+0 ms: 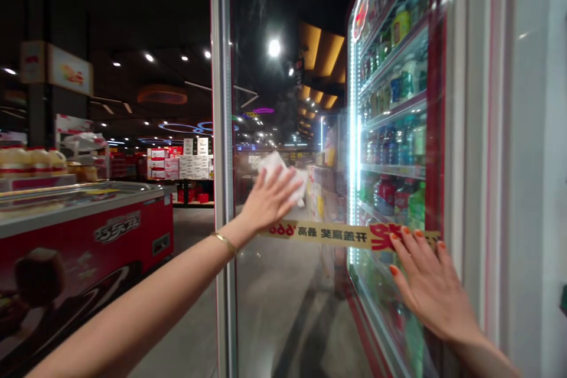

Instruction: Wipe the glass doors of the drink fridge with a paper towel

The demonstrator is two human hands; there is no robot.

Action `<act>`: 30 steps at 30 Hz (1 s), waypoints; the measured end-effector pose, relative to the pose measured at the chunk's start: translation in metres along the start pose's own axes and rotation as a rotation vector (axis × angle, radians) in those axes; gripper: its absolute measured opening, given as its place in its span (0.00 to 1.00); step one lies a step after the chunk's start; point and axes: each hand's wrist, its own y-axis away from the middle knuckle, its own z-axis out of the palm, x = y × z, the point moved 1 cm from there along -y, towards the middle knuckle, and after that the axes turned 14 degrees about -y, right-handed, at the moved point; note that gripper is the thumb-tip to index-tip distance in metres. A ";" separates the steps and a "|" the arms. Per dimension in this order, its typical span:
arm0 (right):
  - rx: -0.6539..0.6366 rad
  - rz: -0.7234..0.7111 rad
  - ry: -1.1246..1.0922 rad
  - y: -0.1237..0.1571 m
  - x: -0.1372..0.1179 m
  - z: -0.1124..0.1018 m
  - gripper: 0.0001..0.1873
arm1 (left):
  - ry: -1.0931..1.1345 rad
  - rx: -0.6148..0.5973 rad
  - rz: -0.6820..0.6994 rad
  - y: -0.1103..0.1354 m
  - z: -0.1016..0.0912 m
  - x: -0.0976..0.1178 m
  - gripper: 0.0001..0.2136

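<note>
My left hand (pixel 270 201) is stretched forward with its fingers spread, pressing a white tissue (pixel 277 160) flat against the glass door (pixel 287 301) of a drinks fridge. A gold bangle sits on that wrist. Lower right, my right hand (pixel 427 283) lies palm-down on the glass, fingers apart and holding nothing. Its fingertips overlap a tan sticker strip (pixel 330 234) with mirrored lettering that crosses the pane. The door stands ajar, its metal frame edge (pixel 224 130) running upright beside my left wrist.
Lit shelves with bottles (pixel 398 139) show through or reflect in the glass on the right. A red ice-cream freezer (pixel 110 242) stands at left, with large jugs (pixel 33 159) above it. Stacked boxes (pixel 195 159) are farther back on the shop floor.
</note>
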 end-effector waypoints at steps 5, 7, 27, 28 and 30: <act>0.027 0.022 0.050 0.007 0.001 0.013 0.42 | 0.054 -0.007 0.068 -0.005 0.015 0.027 0.33; 0.024 0.024 0.059 0.006 0.000 0.014 0.42 | 0.109 0.000 0.370 0.001 0.013 0.039 0.30; 0.027 0.015 0.125 0.005 0.000 0.012 0.41 | 0.137 0.024 -0.466 -0.096 0.015 -0.020 0.34; 0.036 0.007 0.135 0.006 0.000 0.013 0.42 | 0.145 0.012 -0.324 -0.092 0.013 -0.004 0.33; 0.060 -0.024 0.158 0.009 0.001 0.017 0.45 | 0.175 0.007 0.268 -0.079 0.010 0.034 0.32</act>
